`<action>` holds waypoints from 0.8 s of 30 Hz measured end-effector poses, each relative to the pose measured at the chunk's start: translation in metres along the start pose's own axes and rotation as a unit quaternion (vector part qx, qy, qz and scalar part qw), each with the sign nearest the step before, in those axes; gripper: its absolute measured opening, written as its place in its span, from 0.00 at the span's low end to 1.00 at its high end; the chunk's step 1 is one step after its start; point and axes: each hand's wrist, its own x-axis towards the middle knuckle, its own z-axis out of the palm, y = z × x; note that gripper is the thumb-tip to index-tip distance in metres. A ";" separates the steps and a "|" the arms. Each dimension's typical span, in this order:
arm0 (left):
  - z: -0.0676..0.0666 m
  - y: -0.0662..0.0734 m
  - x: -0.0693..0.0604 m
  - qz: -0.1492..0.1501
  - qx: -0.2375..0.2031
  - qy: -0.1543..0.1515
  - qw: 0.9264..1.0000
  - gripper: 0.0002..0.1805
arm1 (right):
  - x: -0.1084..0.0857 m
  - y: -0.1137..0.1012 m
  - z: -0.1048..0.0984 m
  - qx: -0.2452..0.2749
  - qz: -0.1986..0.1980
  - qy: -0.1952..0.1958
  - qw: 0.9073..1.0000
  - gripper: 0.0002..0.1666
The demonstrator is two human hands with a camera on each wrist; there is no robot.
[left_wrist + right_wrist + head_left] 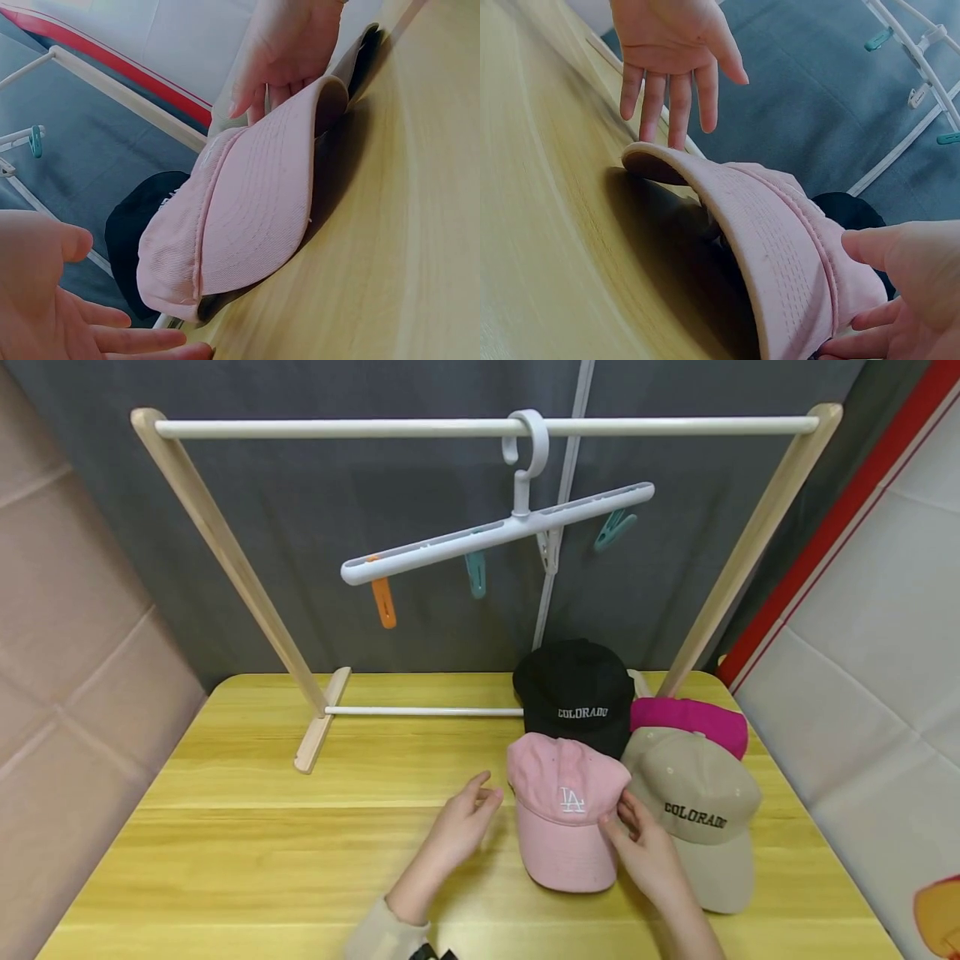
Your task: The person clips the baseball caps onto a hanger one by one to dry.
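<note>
A pink cap (pixel 567 814) with white LA lettering lies on the table, brim toward me. My left hand (pixel 462 822) is held just left of it, fingers spread and apart from the cap in the left wrist view. On the cap's other side is my right hand (pixel 641 843), thumb and fingers parted beside the crown. In the right wrist view its fingertips (pixel 855 343) reach the cap's lower edge; whether they touch it is hard to tell. A black COLORADO cap (pixel 573 689) sits behind, and a beige COLORADO cap (pixel 693 785) to the right.
A magenta cap (pixel 693 718) is partly covered by the beige one. Above stands a wooden rack with a white rail (pixel 337 428). From it hangs a white hanger (pixel 450 545) carrying an orange clip (pixel 384 602), teal clips and a white clip (pixel 550 550).
</note>
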 end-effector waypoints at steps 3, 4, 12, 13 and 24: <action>0.001 -0.001 0.000 0.006 -0.004 -0.007 1.000 0.35 | 0.000 0.000 0.000 -0.006 0.001 -0.002 1.000 0.39; 0.002 -0.001 0.000 0.007 -0.004 -0.009 1.000 0.35 | 0.000 0.000 0.000 -0.009 0.001 -0.002 1.000 0.39; 0.006 -0.002 0.001 0.008 -0.018 -0.028 0.999 0.33 | -0.001 0.003 0.000 -0.006 0.008 -0.009 1.000 0.43; 0.007 -0.002 0.001 0.009 -0.022 -0.030 0.999 0.32 | -0.001 0.003 0.000 -0.005 0.010 -0.009 1.000 0.44; 0.014 -0.001 0.005 -0.001 -0.055 -0.057 0.997 0.29 | 0.001 0.003 0.003 0.007 0.014 -0.015 1.000 0.45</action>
